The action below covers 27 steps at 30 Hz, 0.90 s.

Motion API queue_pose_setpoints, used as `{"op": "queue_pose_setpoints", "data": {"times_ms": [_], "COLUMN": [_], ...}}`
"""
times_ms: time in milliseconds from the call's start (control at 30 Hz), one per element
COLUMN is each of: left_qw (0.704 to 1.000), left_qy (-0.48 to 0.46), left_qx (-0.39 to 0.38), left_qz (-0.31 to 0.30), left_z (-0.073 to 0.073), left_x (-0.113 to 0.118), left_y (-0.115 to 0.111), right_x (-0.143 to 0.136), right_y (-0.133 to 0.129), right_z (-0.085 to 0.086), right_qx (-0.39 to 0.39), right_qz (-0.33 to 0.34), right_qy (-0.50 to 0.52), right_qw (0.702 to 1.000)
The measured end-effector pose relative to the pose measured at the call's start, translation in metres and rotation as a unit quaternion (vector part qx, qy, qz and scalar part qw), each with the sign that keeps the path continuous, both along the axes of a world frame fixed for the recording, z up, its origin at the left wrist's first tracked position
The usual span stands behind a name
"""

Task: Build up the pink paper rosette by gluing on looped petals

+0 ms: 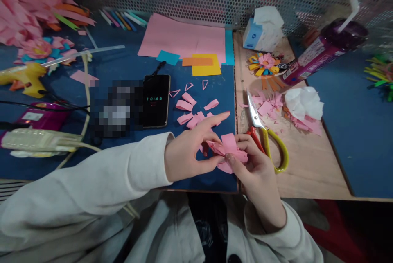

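Note:
Between my hands is a pink paper flower (229,143) made of folded petals, held just above the table's front edge. My left hand (196,148) pinches its left side between thumb and fingers, with the index finger stretched out to the upper right. My right hand (256,169) grips the flower's right side, thumb in front and fingers behind. Beyond my hands, several looped pink paper strips (185,105) lie on the blue surface, partly hidden by my left hand. Three small folded triangles (188,86) lie behind them.
Open scissors (258,126) with yellow and red handles lie just right of my hands. A phone (157,101) is at the left, pink sheets (184,38) at the back. Further out are a glue gun (26,78), a tissue pack (264,30) and a purple bottle (325,50) with a straw.

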<state>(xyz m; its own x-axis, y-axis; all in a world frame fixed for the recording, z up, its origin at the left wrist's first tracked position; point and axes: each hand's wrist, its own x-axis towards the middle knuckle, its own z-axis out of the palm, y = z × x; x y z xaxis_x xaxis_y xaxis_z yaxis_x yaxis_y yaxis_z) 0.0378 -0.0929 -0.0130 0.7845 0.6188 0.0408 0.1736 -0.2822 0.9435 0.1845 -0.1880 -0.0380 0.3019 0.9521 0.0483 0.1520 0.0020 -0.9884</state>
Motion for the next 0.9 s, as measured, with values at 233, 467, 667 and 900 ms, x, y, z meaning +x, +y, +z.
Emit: {"op": "queue_pose_setpoints", "data": {"times_ms": [233, 467, 667, 900], "left_qw": [1.0, 1.0, 1.0, 0.996], "left_qy": [-0.002, -0.009, -0.025, -0.063], "left_qx": [0.0, -0.008, 0.014, 0.058], "left_qz": [0.013, 0.007, -0.008, -0.009], "left_z": [-0.001, -0.0016, -0.0024, -0.0062], "left_x": [-0.0003, -0.0005, -0.0026, -0.0039], "left_y": [-0.0003, 0.0003, 0.0003, 0.0045], "right_x": [0.0003, 0.0022, 0.0015, -0.0024], "right_y": [0.0002, -0.0018, -0.0039, -0.0065], "right_z": [0.0005, -0.0071, -0.0083, -0.0052], "right_qx": [0.006, 0.04, 0.048, 0.103], "right_qz": [0.003, -0.017, -0.037, -0.059], "right_qy": [-0.019, -0.009, -0.032, -0.113], "right_qw": [1.0, 0.999, 0.998, 0.986]}}
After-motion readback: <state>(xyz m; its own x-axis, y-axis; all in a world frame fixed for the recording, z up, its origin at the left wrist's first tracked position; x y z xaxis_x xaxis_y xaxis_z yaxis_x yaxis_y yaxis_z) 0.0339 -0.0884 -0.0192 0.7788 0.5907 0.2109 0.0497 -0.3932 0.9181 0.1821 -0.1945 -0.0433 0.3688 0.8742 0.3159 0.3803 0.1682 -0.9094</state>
